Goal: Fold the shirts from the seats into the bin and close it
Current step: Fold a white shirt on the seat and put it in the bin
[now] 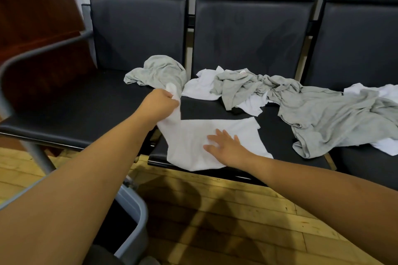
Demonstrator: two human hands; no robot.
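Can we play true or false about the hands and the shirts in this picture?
1. The left hand grips a lifted part of the white shirt. True.
2. The right hand holds up a grey shirt. False: it lies flat, fingers spread, on the white shirt.
3. A crumpled grey shirt lies on the seats. True.
4. The bin stands on a seat. False: it stands on the wooden floor, below the left arm.
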